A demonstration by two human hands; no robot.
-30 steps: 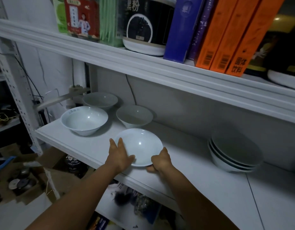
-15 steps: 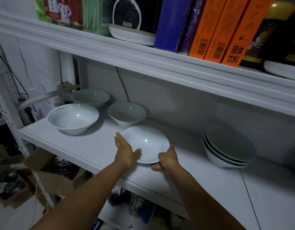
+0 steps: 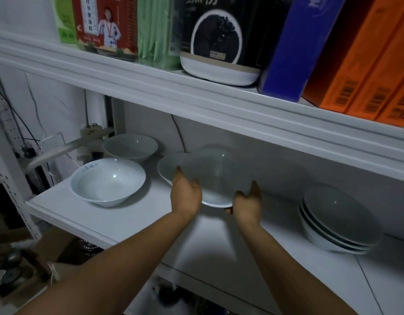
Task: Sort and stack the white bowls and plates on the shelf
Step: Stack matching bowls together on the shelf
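Now both hands grip plate [image 3: 215, 178], tilted, rim toward viewer

From my feed the lower shelf [image 3: 128, 223] sat dim under the upper board's shadow; the lifted plate [image 3: 210, 178] was motion-blurred, bowls [image 3: 107, 180] showed small glints, and edges bowed.

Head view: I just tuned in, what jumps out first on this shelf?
Both hands, left hand and right hand, grip a white plate lifted off the middle of the shelf, blurred by motion. A stack of plates sits to the right; two bowls, the front bowl and the back bowl, sit at the left.
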